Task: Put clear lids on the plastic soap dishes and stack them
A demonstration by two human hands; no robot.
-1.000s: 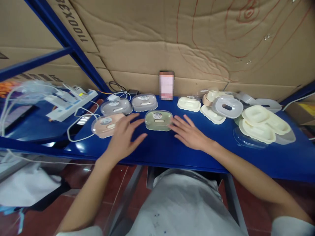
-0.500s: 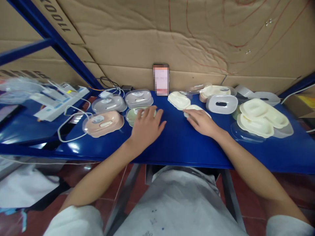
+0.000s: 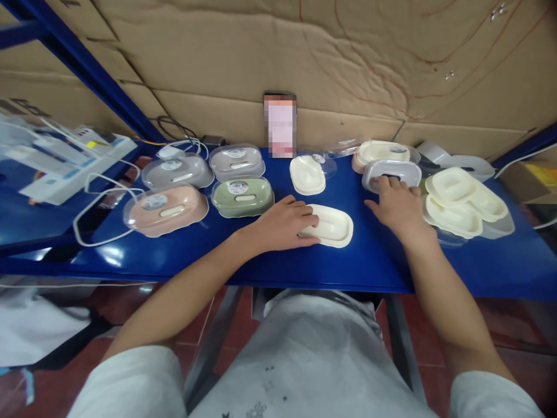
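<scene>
My left hand (image 3: 290, 225) pinches the left end of a shallow cream oval dish (image 3: 335, 226) lying on the blue table, thumb on its near edge. Beyond it another cream dish (image 3: 307, 175) lies beside a clear lid. My right hand (image 3: 399, 210) reaches over a grey oval piece with a slot (image 3: 411, 171); its fingertips rest on the piece and partly cover the slot, while the thumb stays apart. Left of my left hand sits a green box with a clear lid (image 3: 243, 197).
At the left stand a pink lidded box (image 3: 169, 212) and grey lidded boxes (image 3: 237, 162), near a power strip (image 3: 82, 174) and white cables. Stacked cream dishes (image 3: 467, 200) lie at the right. A phone (image 3: 281, 125) leans on the cardboard behind the table (image 3: 278, 267).
My left hand has moved right, from the green box to the cream dish. That dish now lies nearer me. My right hand has gone from the dish to the grey piece.
</scene>
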